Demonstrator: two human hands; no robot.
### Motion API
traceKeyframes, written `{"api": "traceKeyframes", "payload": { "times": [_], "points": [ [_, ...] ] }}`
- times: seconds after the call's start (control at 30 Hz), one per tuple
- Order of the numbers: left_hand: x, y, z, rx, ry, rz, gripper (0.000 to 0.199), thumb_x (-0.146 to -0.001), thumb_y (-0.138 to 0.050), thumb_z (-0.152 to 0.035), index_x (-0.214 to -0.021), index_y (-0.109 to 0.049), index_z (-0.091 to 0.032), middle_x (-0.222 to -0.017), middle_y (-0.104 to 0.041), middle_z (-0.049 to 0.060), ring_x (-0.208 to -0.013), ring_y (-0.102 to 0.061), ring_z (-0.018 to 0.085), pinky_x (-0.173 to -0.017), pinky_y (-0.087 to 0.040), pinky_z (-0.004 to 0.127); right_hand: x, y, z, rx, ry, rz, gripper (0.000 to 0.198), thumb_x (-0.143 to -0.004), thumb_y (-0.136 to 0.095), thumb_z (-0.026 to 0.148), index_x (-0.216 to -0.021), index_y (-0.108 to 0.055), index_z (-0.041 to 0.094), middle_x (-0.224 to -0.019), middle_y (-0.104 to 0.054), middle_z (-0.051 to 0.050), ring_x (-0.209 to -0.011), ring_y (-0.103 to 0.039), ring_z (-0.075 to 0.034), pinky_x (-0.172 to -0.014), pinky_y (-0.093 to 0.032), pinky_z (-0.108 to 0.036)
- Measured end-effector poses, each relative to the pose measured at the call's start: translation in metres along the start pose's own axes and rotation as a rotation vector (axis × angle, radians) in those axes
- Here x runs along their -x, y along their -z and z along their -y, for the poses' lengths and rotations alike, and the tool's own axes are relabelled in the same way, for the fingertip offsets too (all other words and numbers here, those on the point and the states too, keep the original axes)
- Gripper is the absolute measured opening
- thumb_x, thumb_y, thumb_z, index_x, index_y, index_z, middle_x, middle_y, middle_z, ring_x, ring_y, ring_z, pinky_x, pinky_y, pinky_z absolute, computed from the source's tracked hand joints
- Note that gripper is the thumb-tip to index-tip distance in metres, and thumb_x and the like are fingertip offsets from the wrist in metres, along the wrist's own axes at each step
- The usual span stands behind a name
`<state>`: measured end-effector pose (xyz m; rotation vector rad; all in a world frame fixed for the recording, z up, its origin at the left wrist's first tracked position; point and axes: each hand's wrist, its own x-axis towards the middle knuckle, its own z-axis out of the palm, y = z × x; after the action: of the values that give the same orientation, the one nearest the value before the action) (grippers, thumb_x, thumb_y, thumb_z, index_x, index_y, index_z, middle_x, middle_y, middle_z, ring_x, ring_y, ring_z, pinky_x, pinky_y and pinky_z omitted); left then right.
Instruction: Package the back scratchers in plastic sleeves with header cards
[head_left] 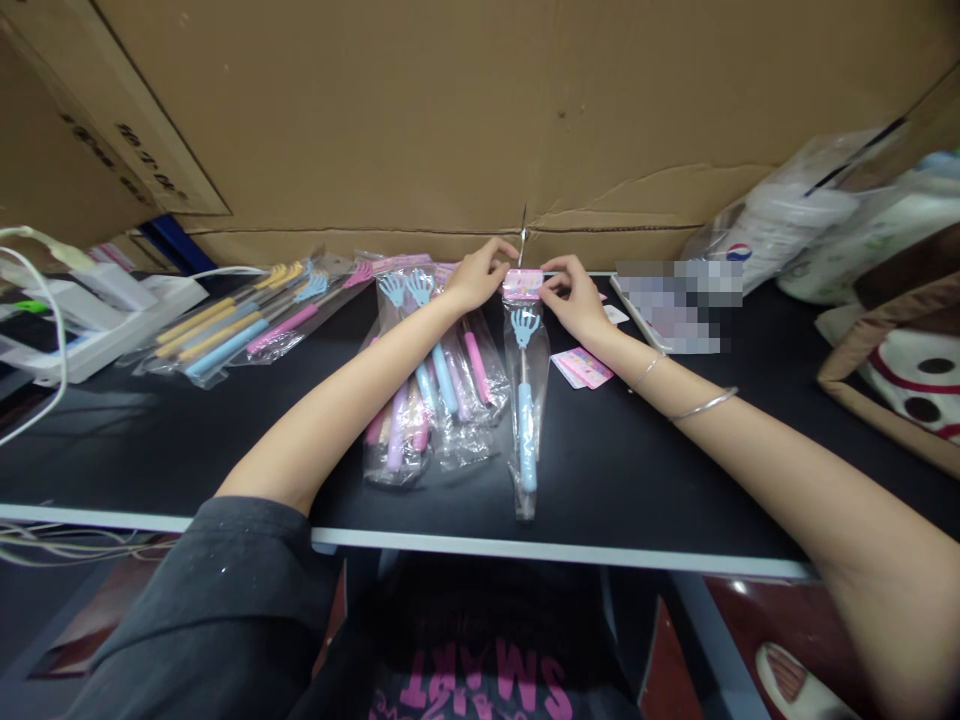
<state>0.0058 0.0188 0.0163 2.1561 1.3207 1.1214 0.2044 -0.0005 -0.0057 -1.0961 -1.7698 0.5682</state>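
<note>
A blue back scratcher (527, 430) in a clear plastic sleeve lies lengthwise before me on the black table. Across the sleeve's top end sits a pink card label (523, 284). My left hand (481, 275) is at the label's left edge with fingers bent, and my right hand (576, 298) pinches its right edge. Under and beside my left forearm lies a pile of bagged back scratchers (442, 380) in blue, pink and purple. Loose pink cards (585, 367) rest just below my right hand.
More bagged back scratchers (232, 330) lie at the left, near a white power strip (112, 310) with cables. Cardboard (420, 120) walls the back. A flat packet (660, 310), a bagged cup (795, 215) and a brown-trimmed bag (847, 360) are on the right.
</note>
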Motion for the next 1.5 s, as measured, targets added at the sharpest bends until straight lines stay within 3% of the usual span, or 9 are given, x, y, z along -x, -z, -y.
{"api": "traceKeyframes", "payload": {
  "times": [0.57,0.9,1.5],
  "points": [
    [0.001,-0.001,0.0,0.024,0.003,0.036,0.031,-0.087,-0.05,-0.015,-0.113,-0.065,-0.021,-0.075,-0.07,-0.002,-0.073,-0.065,0.015,-0.095,-0.049,0.034,-0.001,0.0,-0.004,0.0,0.025,0.001,0.027,-0.081,-0.068,0.023,-0.104,-0.056,0.029,-0.079,-0.063,0.001,-0.08,-0.061,-0.02,-0.084,-0.052,-0.042],
    [0.005,0.002,-0.01,-0.115,0.01,0.051,0.029,-0.088,-0.049,-0.016,-0.11,-0.068,-0.02,-0.108,-0.076,0.006,-0.097,-0.067,0.019,-0.096,-0.048,0.035,0.002,0.0,0.001,0.042,0.029,-0.003,0.025,-0.079,-0.064,0.019,-0.101,-0.054,0.028,-0.075,-0.064,0.002,-0.079,-0.063,-0.02,-0.085,-0.051,-0.041],
    [0.009,0.004,-0.018,-0.362,-0.006,0.125,0.026,-0.085,-0.052,-0.015,-0.102,-0.071,-0.022,-0.099,-0.075,0.007,-0.097,-0.065,0.024,-0.094,-0.048,0.037,0.005,-0.004,-0.001,0.331,0.029,-0.014,0.021,-0.079,-0.067,0.023,-0.097,-0.057,0.027,-0.082,-0.072,-0.004,-0.104,-0.059,-0.033,-0.095,-0.038,-0.052]
  ]
}}
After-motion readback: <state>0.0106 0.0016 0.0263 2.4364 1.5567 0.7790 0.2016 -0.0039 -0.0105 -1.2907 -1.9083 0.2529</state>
